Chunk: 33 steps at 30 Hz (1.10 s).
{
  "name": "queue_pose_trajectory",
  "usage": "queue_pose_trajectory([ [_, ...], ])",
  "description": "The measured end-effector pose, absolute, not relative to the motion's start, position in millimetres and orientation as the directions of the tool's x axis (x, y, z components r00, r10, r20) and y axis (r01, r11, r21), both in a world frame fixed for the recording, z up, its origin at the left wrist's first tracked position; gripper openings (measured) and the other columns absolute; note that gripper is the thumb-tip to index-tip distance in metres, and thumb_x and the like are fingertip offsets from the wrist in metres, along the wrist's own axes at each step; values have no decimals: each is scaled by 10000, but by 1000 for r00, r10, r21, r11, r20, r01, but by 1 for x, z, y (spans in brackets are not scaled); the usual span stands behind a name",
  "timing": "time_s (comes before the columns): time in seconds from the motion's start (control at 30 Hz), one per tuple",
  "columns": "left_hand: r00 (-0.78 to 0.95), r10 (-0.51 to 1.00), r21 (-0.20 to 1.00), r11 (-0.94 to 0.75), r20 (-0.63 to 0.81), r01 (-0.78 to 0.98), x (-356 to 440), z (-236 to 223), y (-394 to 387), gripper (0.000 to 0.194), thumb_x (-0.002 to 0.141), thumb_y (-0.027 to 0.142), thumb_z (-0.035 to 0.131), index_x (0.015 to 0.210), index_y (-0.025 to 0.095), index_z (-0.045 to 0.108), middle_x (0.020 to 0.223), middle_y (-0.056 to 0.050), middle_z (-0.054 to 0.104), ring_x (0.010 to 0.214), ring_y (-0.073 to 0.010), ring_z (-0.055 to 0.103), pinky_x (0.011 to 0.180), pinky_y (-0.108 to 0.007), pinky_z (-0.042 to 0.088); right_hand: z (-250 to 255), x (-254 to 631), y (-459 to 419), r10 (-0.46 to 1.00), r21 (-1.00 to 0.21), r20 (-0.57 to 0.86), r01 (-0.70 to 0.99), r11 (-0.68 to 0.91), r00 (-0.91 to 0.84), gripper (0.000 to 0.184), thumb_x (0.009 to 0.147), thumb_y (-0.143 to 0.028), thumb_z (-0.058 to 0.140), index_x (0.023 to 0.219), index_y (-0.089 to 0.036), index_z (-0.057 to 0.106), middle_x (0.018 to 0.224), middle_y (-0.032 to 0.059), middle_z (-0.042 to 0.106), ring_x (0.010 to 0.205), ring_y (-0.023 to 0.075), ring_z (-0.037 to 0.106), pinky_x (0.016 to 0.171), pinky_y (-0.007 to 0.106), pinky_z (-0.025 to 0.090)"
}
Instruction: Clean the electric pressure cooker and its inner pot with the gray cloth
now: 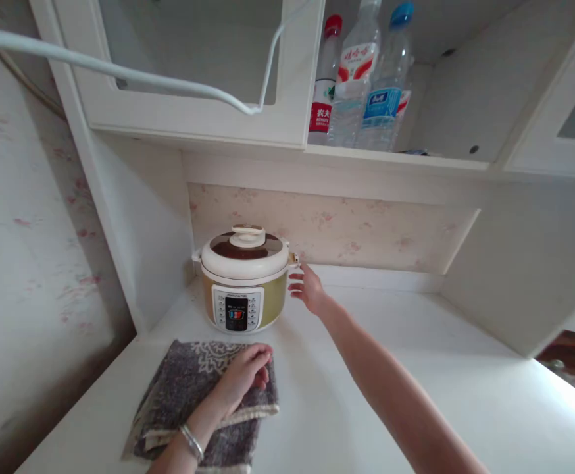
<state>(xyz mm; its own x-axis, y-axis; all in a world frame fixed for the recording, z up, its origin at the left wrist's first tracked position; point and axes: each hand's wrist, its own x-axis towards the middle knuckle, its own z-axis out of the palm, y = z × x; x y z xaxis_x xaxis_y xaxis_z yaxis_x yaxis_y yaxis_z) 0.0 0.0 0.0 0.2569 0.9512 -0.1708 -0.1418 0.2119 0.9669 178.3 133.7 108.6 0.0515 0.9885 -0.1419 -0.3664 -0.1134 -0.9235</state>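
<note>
A small electric pressure cooker with a white and brown lid stands at the back of a white counter. My right hand reaches to the cooker's right side, fingers spread and touching near its side handle. My left hand lies on a folded grey patterned towel at the counter's front left, fingers curled over the towel's edge. A bracelet is on my left wrist.
Three plastic water bottles stand on an open shelf above. A white cupboard door hangs at the upper left, with a white cable across it. A wall with floral wallpaper is at the left.
</note>
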Motion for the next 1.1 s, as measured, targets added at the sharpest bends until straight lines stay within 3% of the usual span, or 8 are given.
queue_pose_trajectory([
  [0.13, 223, 959, 955, 219, -174, -200, -3, -3, 2, 368, 739, 411, 688, 1022, 190, 604, 908, -16, 577, 601, -83, 546, 474, -205, 421, 128, 171, 169, 992, -932, -87, -360, -47, 94, 171, 881, -356, 522, 917, -194, 564, 698, 0, 602, 534, 110, 542, 457, 216, 443],
  [0.3, 221, 961, 958, 210, -165, -198, -4, -1, 1, 356, 755, 396, 681, 1030, 184, 599, 884, -11, 557, 615, -84, 549, 487, -205, 440, 130, 176, 181, 989, -932, -54, -364, 0, 140, 25, 819, -161, 588, 803, -143, 593, 712, 33, 620, 630, 128, 577, 515, 229, 511],
  [0.57, 73, 960, 959, 275, -270, -70, -19, -7, 8, 335, 706, 411, 680, 939, 184, 599, 886, -22, 591, 546, -98, 573, 465, -231, 472, 135, 185, 176, 983, -934, -56, -357, 11, 177, 70, 769, -86, 631, 743, -146, 604, 651, 37, 629, 619, 134, 594, 481, 211, 540],
  [0.7, -17, 961, 960, 276, -277, -45, -32, -12, 15, 287, 752, 384, 626, 961, 197, 566, 901, -17, 600, 497, -87, 562, 471, -241, 489, 138, 210, 167, 978, -943, -54, -332, 16, 199, 91, 755, -56, 627, 733, -144, 621, 686, 50, 646, 610, 132, 597, 490, 218, 559],
  [0.87, -123, 970, 974, 219, -211, 54, -32, -11, 15, 327, 789, 291, 598, 1100, 215, 528, 1162, -76, 596, 608, -107, 636, 588, -269, 545, 140, 257, 150, 968, -970, -37, -241, 25, 248, 83, 785, -75, 600, 739, -130, 643, 759, 69, 669, 613, 127, 599, 527, 236, 578],
  [1.1, -78, 987, 973, 152, -140, 172, -33, -10, 14, 543, 814, 316, 566, 1332, 191, 456, 899, -57, 675, 800, -180, 677, 729, -304, 547, 138, 327, 128, 955, -998, 4, -51, 20, 298, 91, 818, -119, 574, 824, -140, 662, 876, 87, 689, 657, 125, 616, 601, 245, 570],
])
